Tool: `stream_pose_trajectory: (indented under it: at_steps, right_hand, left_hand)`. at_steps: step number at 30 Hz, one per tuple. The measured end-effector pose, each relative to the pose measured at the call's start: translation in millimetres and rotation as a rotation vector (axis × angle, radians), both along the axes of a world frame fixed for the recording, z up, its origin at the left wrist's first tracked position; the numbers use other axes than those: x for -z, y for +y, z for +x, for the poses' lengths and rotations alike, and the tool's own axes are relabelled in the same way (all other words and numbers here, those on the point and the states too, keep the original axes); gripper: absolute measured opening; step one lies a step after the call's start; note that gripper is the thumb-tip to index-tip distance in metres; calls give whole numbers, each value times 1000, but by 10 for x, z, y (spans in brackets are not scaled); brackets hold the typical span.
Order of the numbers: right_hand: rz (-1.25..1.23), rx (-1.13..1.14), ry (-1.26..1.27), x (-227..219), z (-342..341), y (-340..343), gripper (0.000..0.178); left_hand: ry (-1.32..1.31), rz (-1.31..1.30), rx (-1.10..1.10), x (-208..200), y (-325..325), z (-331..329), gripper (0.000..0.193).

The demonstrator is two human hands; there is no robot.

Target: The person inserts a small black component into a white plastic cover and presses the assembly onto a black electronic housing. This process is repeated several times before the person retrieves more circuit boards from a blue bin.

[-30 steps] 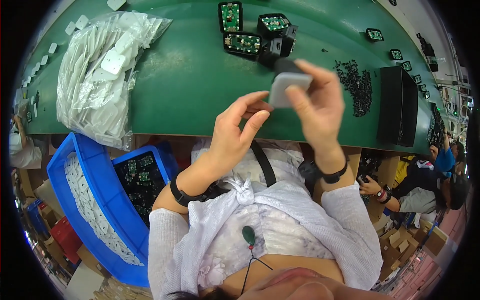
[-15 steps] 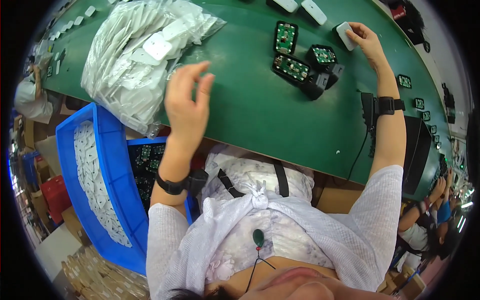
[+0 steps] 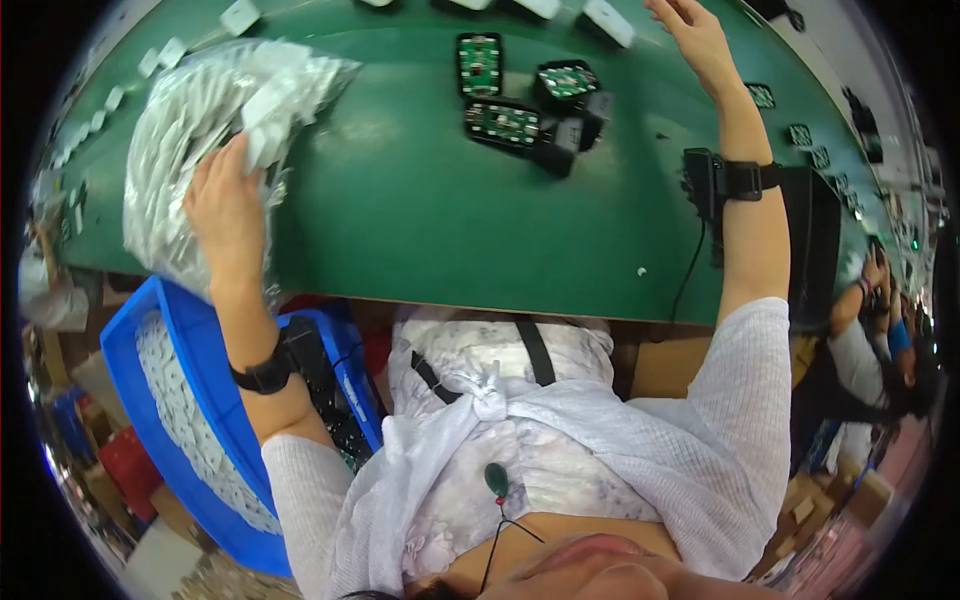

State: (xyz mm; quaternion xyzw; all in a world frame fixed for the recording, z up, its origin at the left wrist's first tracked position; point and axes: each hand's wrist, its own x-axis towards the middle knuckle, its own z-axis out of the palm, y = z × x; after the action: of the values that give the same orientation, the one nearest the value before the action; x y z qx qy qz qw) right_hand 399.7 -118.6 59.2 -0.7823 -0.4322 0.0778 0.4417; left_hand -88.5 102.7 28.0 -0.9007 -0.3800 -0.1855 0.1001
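Note:
At the left, my left hand (image 3: 225, 200) reaches over a clear plastic bag (image 3: 165, 190) full of flat white plastic covers. Thumb and forefinger close on the edge of a white plastic cover (image 3: 265, 145) at the bag's mouth; the rest of the grip is partly hidden. My right hand (image 3: 690, 40) is at the far right, near the top edge of the view, fingers apart and nothing in them. Just left of it stands a black case with a white cover (image 3: 606, 22). Black cases with green circuit boards (image 3: 480, 65) (image 3: 503, 122) (image 3: 567, 82) lie mid-table.
A blue bin (image 3: 185, 350) of white parts stands below the table's left edge, beside another blue bin (image 3: 365, 385) with dark parts. More white-covered cases (image 3: 238, 17) line the far side. A black device (image 3: 705, 185) with a cable sits by my right forearm. Co-workers work at both sides.
My right hand has let go of the white-covered case and drawn away to its right. My left hand has moved left and down onto the bag. The whole view has shifted.

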Motion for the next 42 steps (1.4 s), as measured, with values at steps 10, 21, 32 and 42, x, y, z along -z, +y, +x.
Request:
stream_pose_trajectory:
  at_steps: [10,21,32,42]
  right_hand:
    - [-128,15,-193,-8,-997,-987,18]
    - [-267,-1,-631,366,-1116,-1022,6]
    - [173,-278,583,4,-2505,-961,14]
    - [252,-227,571,118,-2821,-886,19]
  left_hand:
    - [-171,73,176,150,-729,294,20]
    - [-1010,-1406,462,207,-1516,741,22]
    - [-795,-1254,402,79,-1937,805,29]
    - [-868,-1150,607,95,-2022,828,16]
